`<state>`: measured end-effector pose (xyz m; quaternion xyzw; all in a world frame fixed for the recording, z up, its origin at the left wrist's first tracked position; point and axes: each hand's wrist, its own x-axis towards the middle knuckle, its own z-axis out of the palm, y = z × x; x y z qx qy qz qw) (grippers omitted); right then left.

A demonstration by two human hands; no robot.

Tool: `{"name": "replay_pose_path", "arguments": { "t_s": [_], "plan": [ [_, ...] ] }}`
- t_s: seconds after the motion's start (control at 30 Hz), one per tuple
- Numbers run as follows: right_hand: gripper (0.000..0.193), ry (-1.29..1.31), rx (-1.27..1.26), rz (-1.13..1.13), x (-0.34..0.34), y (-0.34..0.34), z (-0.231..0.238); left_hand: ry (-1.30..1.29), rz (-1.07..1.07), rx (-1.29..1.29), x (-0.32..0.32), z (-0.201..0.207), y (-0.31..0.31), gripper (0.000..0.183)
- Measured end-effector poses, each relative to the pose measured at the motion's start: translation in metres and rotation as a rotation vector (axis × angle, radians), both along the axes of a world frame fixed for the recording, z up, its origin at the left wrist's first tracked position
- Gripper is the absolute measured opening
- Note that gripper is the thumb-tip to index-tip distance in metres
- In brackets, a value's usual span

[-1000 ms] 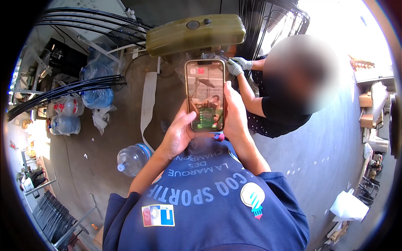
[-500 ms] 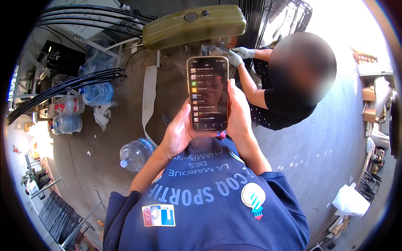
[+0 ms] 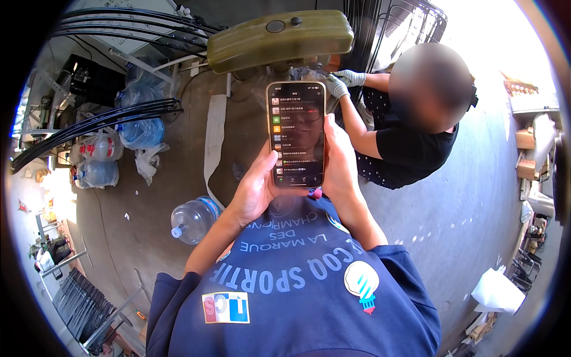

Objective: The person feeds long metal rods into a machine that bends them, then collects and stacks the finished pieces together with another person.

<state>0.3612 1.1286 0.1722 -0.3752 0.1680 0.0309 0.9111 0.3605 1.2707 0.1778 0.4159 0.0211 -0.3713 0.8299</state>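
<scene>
A smartphone [image 3: 297,135] with a dark list on its lit screen is held upright in front of my chest. My left hand [image 3: 257,183] wraps its lower left side, with the thumb tip lying over the screen's left edge. Along the right side, my right hand [image 3: 340,157] grips the phone, its thumb pointing up beside the edge. The other fingers of both hands are hidden behind the phone. Beyond the phone stands an olive-green machine housing [image 3: 279,40] with round dark knobs on top.
At the right a co-worker [image 3: 410,137] in gloves reaches toward the machine's underside. Black rods [image 3: 101,128] jut in from the left above several water bottles [image 3: 141,132]. A big clear bottle [image 3: 195,220] lies on the floor near my left forearm. White sheeting [image 3: 498,290] lies far right.
My left thumb has moved onto the screen's edge, and the top row of the list differs. The co-worker's head has shifted slightly right. Both hands keep their hold on the phone.
</scene>
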Motion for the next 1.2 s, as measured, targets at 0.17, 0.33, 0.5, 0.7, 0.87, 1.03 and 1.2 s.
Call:
{"name": "replay_pose_path", "arguments": {
  "t_s": [0.17, 0.33, 0.5, 0.7, 0.87, 1.03, 1.2],
  "plan": [
    [0.033, -0.029, 0.002, 0.006, 0.002, -0.004, -0.010, 0.018, 0.011, 0.077, 0.003, -0.004, -0.004, 0.043],
    [0.032, 0.027, -0.055, -0.023, 0.005, -0.013, -0.028, 0.078, -0.031, 0.149, 0.013, -0.024, -0.015, 0.044],
    [0.031, 0.126, -0.047, -0.103, 0.012, -0.035, -0.072, 0.245, -0.099, 0.251, 0.032, -0.065, -0.041, 0.046],
    [0.034, 0.309, -0.032, -0.177, 0.033, -0.068, -0.138, 0.370, -0.250, 0.165, 0.064, -0.133, -0.066, 0.075],
    [0.037, 0.414, 0.000, -0.230, 0.039, -0.083, -0.186, 0.456, -0.295, 0.198, 0.076, -0.180, -0.085, 0.080],
    [0.040, 0.457, 0.055, -0.264, 0.035, -0.093, -0.219, 0.487, -0.336, 0.193, 0.078, -0.211, -0.096, 0.078],
    [0.041, 0.488, 0.076, -0.268, 0.033, -0.097, -0.235, 0.506, -0.243, 0.300, 0.075, -0.222, -0.108, 0.075]
  ]
}}
